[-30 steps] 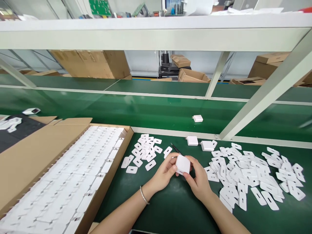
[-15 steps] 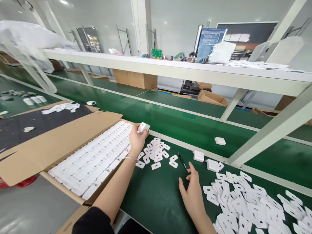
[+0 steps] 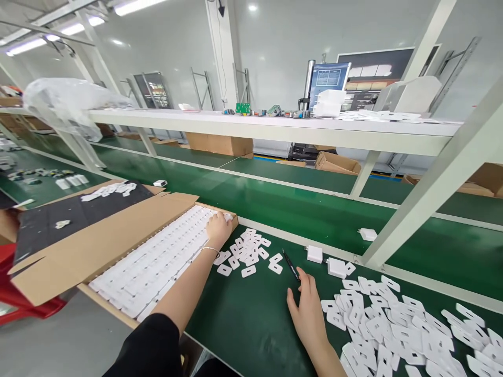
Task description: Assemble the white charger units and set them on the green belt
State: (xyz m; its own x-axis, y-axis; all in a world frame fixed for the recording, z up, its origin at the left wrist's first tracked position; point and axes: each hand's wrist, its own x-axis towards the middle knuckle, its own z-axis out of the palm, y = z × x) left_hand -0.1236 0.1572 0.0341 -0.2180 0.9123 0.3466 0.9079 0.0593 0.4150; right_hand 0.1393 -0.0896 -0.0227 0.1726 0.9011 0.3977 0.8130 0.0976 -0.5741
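Note:
My left hand (image 3: 218, 228) reaches into the far right corner of an open cardboard box (image 3: 98, 246). Its fingers curl down over a white charger (image 3: 227, 215) among the rows of white chargers (image 3: 157, 259) that fill the box. My right hand (image 3: 308, 309) lies open and flat on the green mat. Its fingertips rest just short of a black pen (image 3: 291, 265). Two loose white chargers (image 3: 315, 254) sit beyond the pen.
A small pile of white tabs (image 3: 247, 249) lies beside the box. A large pile of tabs (image 3: 393, 327) spreads at the right. One charger (image 3: 368, 234) rides the green conveyor belt. A slanted white frame post (image 3: 428, 183) rises at the right. A black sheet (image 3: 58, 214) lies left of the box.
A second ago both hands held a white charger at the middle. My left hand carried it over to the box and lowered it into the corner. My right hand settled on the mat.

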